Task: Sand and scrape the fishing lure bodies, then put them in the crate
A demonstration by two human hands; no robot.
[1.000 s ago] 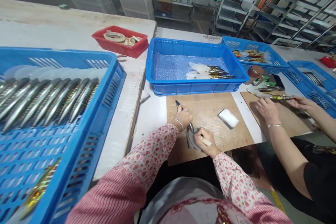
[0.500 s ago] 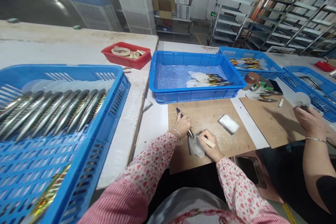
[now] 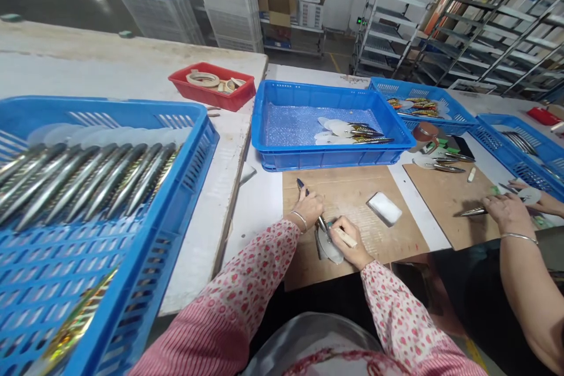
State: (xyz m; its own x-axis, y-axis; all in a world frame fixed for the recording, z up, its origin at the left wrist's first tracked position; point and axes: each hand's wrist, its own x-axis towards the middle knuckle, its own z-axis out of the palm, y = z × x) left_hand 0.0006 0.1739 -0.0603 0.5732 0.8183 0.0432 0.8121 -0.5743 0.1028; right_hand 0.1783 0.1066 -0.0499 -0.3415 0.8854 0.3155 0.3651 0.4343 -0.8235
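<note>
My left hand [image 3: 309, 207] is closed round a slim fish-shaped lure [image 3: 322, 223] low over the brown cardboard sheet [image 3: 343, 184]; a dark pointed thing [image 3: 300, 184] sticks out past its fingers. My right hand [image 3: 349, 241] pinches a short pale stick [image 3: 346, 237] close against the lure's lower end. Beneath my fingertips a translucent rounded disc [image 3: 331, 251] lies at that end of the lure. A white block [image 3: 385, 208] rests on the cardboard to the right. Behind it, a blue tray [image 3: 330, 157] holds several lures with clear discs.
At the left stands a large blue basket [image 3: 176, 200] with a row of lures. A red bin [image 3: 238, 98] holds tape rolls. On the right, another person's hand [image 3: 506, 211] is over a second cardboard sheet [image 3: 436, 211], near a brown cup [image 3: 425, 132] and more blue baskets.
My hands have barely moved and keep their holds. The other person's hand has moved down and left, and a lure now shows beside it over the second cardboard. The view has shifted slightly.
</note>
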